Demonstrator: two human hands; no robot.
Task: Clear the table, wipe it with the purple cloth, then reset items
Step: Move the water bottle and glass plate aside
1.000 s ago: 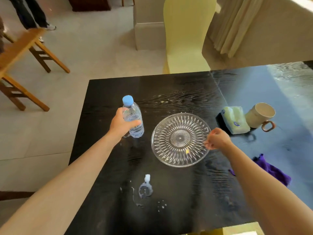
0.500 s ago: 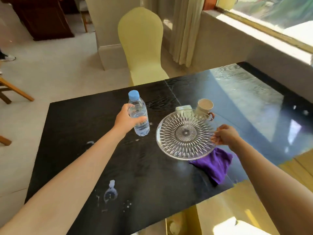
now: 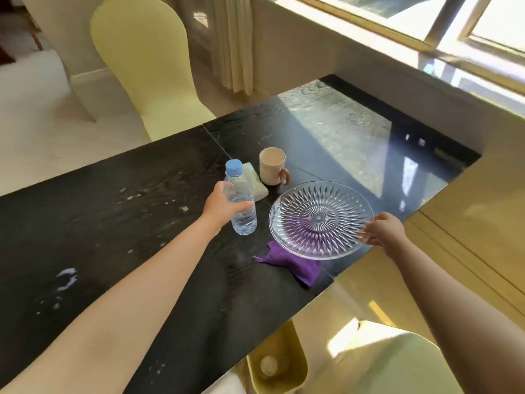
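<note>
Tabletop (image 3: 119, 223): black, glossy, with visible wood-like grain; a seam runs across it near the far middle; the far right part mirrors the window light.
Residue: white flecks and a larger white smear (image 3: 66, 277) on the left part of the tabletop.
Water bottle (image 3: 241, 203): clear ribbed plastic, round body, pale blue screw cap, a small printed label low on its side; upright.
Left hand (image 3: 221, 207): wrapped round the bottle's middle, fingers (image 3: 244, 206) closed on it from the left; whether the bottle's base touches the tabletop cannot be told.
Glass plate (image 3: 320, 220): large, round, clear pressed glass with a sunburst of cut petals radiating from a small central disc; smooth thin rim; tilted slightly, held above the tabletop's near right edge.
Right hand (image 3: 385, 231): pinches the plate's right rim, fingers (image 3: 368, 236) together on the glass.
Purple cloth (image 3: 287, 261): soft, crumpled fabric, deep violet; lies on the tabletop near its right edge, partly under the plate, its colour showing through the glass.
Mug (image 3: 272, 169): cream, matte ceramic cylinder with a brown loop handle turned to the right; upright beyond the plate.
Tissue pack (image 3: 255, 182): pale greenish-white, soft rectangular packet, just beside the mug and behind the bottle.
Chairs: rounded backs in smooth pale yellow cover; one (image 3: 147, 66) at the far side, another (image 3: 377, 362) at the near right corner.
Curtain (image 3: 235, 41): cream, pleated, hanging beyond the tabletop.
</note>
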